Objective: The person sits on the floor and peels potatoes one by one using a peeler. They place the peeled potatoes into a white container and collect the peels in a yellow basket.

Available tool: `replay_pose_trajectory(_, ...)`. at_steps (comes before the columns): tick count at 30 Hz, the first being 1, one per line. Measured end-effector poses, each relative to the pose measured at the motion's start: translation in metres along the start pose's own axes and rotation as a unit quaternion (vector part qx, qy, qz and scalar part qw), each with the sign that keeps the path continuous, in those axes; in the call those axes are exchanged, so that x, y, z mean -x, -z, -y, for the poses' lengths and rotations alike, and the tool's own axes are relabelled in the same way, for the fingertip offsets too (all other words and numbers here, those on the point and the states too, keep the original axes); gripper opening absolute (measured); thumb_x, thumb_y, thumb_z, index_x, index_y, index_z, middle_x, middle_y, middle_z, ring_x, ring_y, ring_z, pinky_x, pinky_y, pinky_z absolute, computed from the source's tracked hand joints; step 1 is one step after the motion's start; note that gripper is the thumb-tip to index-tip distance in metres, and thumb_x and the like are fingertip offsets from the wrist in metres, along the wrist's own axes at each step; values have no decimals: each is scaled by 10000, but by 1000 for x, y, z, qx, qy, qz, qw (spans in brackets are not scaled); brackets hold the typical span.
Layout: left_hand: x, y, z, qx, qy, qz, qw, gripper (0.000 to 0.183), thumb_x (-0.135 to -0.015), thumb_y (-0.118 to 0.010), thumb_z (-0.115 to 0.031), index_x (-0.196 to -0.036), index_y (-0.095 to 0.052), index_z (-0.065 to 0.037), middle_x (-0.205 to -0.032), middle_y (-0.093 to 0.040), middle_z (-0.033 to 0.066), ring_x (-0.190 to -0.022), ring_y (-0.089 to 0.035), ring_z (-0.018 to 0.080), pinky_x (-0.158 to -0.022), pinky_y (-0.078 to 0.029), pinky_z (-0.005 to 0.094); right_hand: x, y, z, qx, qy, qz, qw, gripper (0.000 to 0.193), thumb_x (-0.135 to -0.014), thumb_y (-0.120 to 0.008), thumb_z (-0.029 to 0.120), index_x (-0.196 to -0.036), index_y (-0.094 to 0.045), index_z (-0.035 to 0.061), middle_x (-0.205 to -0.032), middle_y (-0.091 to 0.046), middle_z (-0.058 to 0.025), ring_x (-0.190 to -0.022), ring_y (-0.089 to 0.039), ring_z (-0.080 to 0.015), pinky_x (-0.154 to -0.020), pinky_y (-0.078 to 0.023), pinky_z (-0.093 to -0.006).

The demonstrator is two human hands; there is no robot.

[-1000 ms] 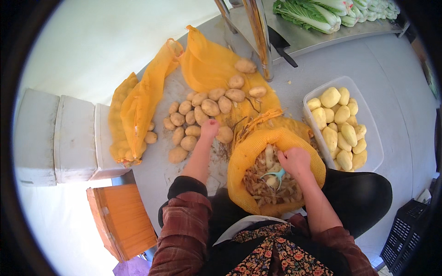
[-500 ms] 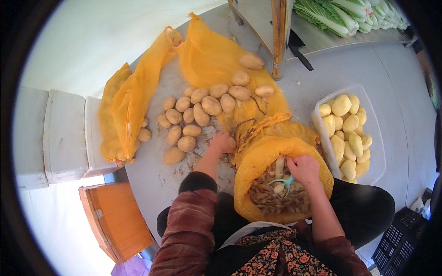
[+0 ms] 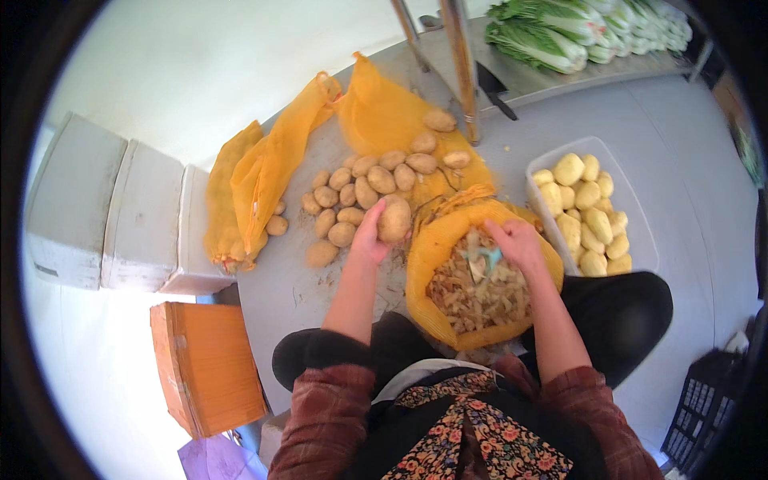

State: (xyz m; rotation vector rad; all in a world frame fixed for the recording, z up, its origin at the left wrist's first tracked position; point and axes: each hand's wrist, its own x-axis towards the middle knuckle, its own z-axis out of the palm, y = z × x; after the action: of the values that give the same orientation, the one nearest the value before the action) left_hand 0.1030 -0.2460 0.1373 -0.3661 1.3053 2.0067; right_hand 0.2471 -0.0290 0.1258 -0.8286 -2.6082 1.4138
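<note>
An unpeeled brown potato is held up in my left hand, its fingers wrapped round the near side. Just right of it an orange mesh sack stands with its mouth rolled back, filled with potato peelings. Over the mouth, my right hand is closed on a light teal peeler, whose head hangs above the peelings. Loose unpeeled potatoes lie beyond my left hand, some of them on a flattened orange net. Peeled yellow potatoes fill a clear plastic tub to the right.
A low metal table holds Chinese cabbages at the far right; a dark cleaver is near its leg. Another orange sack, white boxes and a brown carton stand left. A black crate sits right.
My left hand has come up from the floor beside the sack with a potato in it. My right hand has shifted slightly up with the peeler. The whole view has tilted a little.
</note>
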Motion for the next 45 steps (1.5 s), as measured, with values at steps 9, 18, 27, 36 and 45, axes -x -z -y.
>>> replay_pose_trajectory(9,101,-47,68,16,144,75,987,434,-795,-409,-472,-1003,-493,-100,-869,-566,81,-694,-544,239,-479,-421,320,25,2,25,36,112,-202,972,373,-734,-486,312,-504,-543,24,-564,-519,-112,-536,-508,-284,-488,-398,-362)
replay_pose_trajectory(18,101,-55,96,-139,36,19,989,438,-807,-402,-458,-1015,-487,-83,-876,-566,65,-729,-558,168,-522,-459,301,26,-2,16,89,83,-103,987,347,-710,-468,316,-541,-575,33,-586,-553,-129,-585,-536,-302,-551,-429,-377)
replay_pose_trajectory(27,105,-47,83,53,163,139,975,482,-812,-354,-474,-1019,-479,-57,-856,-559,101,-693,-563,237,-497,-462,326,17,10,6,42,-3,-144,989,376,-712,-487,339,-531,-553,15,-580,-544,-131,-554,-528,-305,-528,-419,-375)
replay_pose_trajectory(36,104,-50,85,-12,115,60,992,454,-817,-351,-464,-1023,-486,-82,-903,-563,79,-761,-558,215,-536,-458,293,46,-4,37,66,253,-190,946,318,-706,-496,273,-486,-543,47,-558,-531,-94,-527,-514,-275,-507,-415,-377)
replay_pose_trajectory(45,109,-44,88,-142,140,159,967,359,-814,-414,-417,-936,-510,-92,-748,-571,63,-575,-563,206,-412,-420,272,13,14,11,124,-35,-82,988,320,-689,-465,325,-669,-618,44,-699,-588,-140,-667,-564,-295,-600,-449,-364)
